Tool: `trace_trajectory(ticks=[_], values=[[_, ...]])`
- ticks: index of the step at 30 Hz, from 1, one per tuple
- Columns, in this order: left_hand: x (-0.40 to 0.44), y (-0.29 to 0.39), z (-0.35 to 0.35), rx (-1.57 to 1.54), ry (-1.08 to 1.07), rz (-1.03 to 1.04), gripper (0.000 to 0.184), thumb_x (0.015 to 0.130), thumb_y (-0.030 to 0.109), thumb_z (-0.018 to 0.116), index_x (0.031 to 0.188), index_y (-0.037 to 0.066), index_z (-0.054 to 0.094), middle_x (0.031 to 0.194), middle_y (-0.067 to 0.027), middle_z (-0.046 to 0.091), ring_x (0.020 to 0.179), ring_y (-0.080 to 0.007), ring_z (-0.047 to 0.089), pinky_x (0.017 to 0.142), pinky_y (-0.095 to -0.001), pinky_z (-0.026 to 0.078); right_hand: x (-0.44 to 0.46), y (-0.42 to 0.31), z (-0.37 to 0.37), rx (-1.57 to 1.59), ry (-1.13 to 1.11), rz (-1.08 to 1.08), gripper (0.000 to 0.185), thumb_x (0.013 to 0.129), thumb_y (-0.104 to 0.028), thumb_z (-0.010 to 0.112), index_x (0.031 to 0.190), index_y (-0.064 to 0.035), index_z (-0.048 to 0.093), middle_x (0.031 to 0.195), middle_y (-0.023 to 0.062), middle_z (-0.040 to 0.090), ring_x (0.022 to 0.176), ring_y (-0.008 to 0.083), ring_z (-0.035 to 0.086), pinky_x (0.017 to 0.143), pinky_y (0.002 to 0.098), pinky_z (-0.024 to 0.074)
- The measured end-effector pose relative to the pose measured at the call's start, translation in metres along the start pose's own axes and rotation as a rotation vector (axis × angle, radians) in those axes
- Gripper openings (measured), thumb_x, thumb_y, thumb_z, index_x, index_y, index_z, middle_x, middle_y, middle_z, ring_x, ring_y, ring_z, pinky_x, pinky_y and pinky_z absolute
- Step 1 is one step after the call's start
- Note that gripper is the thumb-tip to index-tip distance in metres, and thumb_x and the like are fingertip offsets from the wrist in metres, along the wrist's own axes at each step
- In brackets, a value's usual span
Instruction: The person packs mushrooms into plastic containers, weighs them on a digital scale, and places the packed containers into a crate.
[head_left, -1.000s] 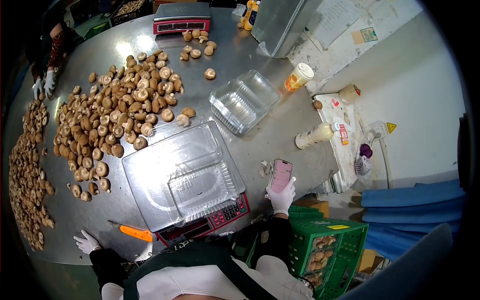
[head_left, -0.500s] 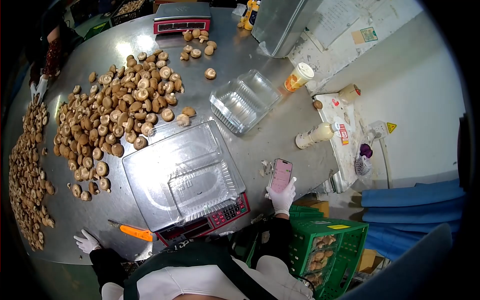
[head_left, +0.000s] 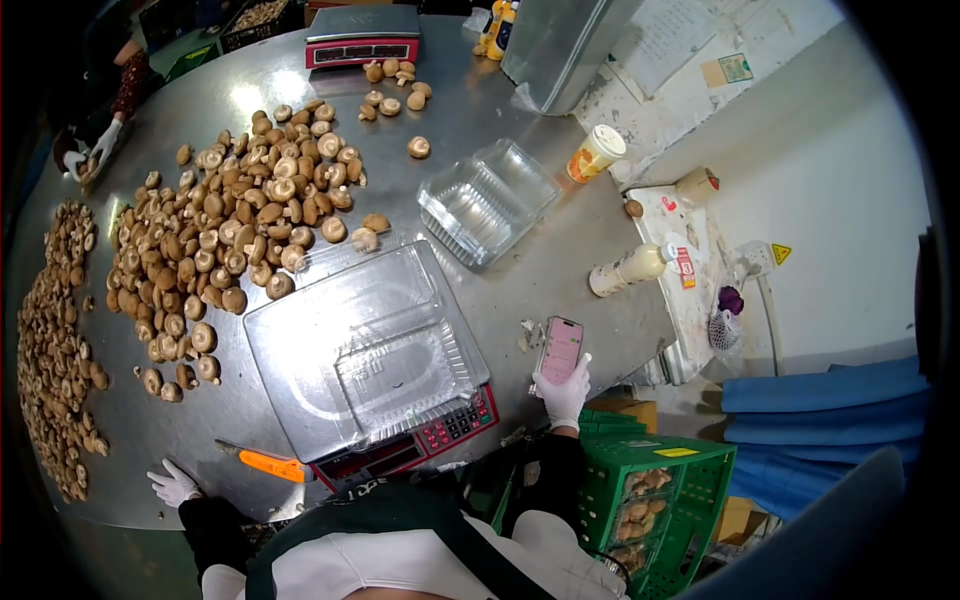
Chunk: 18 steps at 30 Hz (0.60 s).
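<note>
My right hand [head_left: 566,396], in a white glove, grips the lower end of a smartphone [head_left: 562,345] at the table's near right side. The phone's pinkish screen is lit and faces up. My left hand [head_left: 175,485], also gloved, rests with fingers apart on the near left edge of the metal table [head_left: 330,95], holding nothing. To its right lies an orange-handled knife [head_left: 270,465]. Between my hands stands a red scale [head_left: 462,424], with a clear plastic clamshell box [head_left: 405,375] lying open on its pan. A large heap of shiitake mushrooms [head_left: 235,215] spreads beyond the scale.
Another open clamshell box [head_left: 485,205] sits past the scale, near a paper cup [head_left: 597,153] and a bottle [head_left: 632,270]. A second scale [head_left: 362,38] stands at the back. More mushrooms [head_left: 55,350] line the left side, by a co-worker's gloved hands [head_left: 92,155]. Green crates [head_left: 690,510] stand lower right.
The co-worker's hands have drawn back from the left mushroom pile toward their body and come together, apparently around mushrooms. Both of my hands and the phone stay in place.
</note>
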<state>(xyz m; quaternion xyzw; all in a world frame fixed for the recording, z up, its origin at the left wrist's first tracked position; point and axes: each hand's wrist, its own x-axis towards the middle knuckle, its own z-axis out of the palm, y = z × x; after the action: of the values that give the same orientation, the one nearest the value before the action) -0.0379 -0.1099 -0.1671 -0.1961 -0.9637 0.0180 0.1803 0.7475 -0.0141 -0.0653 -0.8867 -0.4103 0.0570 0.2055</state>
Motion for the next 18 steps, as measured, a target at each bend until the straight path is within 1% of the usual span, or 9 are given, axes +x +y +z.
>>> trace_trajectory(ticks=[3,5,10,16,18], values=[[-0.001,0.003,-0.006,0.009,-0.01,0.003,0.072,0.086,0.062,0.035,0.133,0.008,0.038,0.115,-0.0177,0.051,0.102,-0.034,0.05,0.086,-0.0435,0.04,0.0,-0.002,-0.002,0.0,-0.007,0.009,0.112,0.053,-0.037,0.079,0.137,0.0066,0.018,0.124,0.0276,0.042,0.11,0.0421,0.043,0.094,0.0436,0.0353],[-0.002,0.003,-0.007,0.01,-0.002,0.005,0.071,0.086,0.062,0.036,0.133,0.008,0.038,0.115,-0.0176,0.051,0.102,-0.034,0.05,0.086,-0.0435,0.04,0.0,-0.004,-0.003,0.007,-0.022,0.019,0.114,0.053,-0.039,0.079,0.136,0.0079,0.016,0.123,0.0281,0.042,0.109,0.0408,0.043,0.094,0.0446,0.033],[-0.003,0.004,-0.009,0.007,0.01,0.009,0.072,0.086,0.062,0.036,0.133,0.008,0.037,0.115,-0.0177,0.051,0.102,-0.0341,0.05,0.086,-0.0436,0.04,-0.001,-0.004,-0.002,-0.019,-0.02,0.013,0.116,0.052,-0.039,0.079,0.137,0.0077,0.015,0.122,0.0277,0.042,0.108,0.0406,0.043,0.093,0.0444,0.0336],[-0.003,0.005,-0.011,0.0,-0.007,0.003,0.073,0.086,0.062,0.035,0.134,0.008,0.035,0.118,-0.0183,0.049,0.104,-0.0344,0.048,0.088,-0.0437,0.039,-0.001,-0.002,0.001,-0.047,0.006,-0.014,0.117,0.052,-0.039,0.079,0.137,0.0074,0.014,0.121,0.0272,0.043,0.107,0.0404,0.043,0.092,0.0445,0.0343],[-0.003,0.008,-0.017,-0.006,-0.046,-0.01,0.073,0.086,0.062,0.034,0.135,0.008,0.035,0.119,-0.0184,0.049,0.105,-0.0344,0.048,0.089,-0.0437,0.039,-0.001,-0.003,0.0,-0.05,0.005,-0.011,0.117,0.052,-0.039,0.079,0.137,0.0073,0.014,0.121,0.0272,0.043,0.107,0.0405,0.043,0.092,0.0445,0.0345]])
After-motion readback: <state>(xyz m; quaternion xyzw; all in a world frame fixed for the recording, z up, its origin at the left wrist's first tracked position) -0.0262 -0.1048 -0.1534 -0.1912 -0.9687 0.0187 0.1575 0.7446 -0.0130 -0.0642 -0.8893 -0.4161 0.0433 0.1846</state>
